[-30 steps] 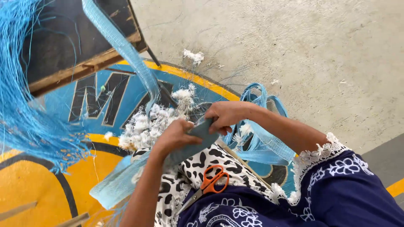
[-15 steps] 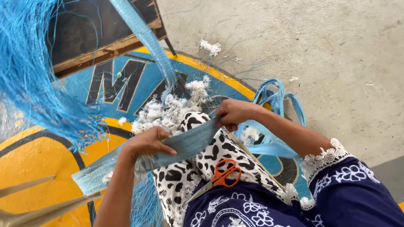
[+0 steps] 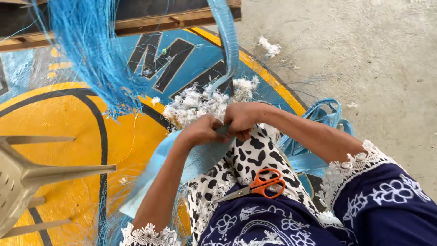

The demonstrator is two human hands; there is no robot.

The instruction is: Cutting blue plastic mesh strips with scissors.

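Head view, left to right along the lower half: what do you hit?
Beige plastic chair → left hand → right hand → orange-handled scissors on the lap → coiled blue strip → lace-trimmed navy sleeve.

We cannot see the fingertips of the left hand or right hand; they curl into the blue strip. The scissors' blades sink into cloth toward 8 o'clock. The plastic chair is cut off at 9 o'clock, the blue fringe at 12.
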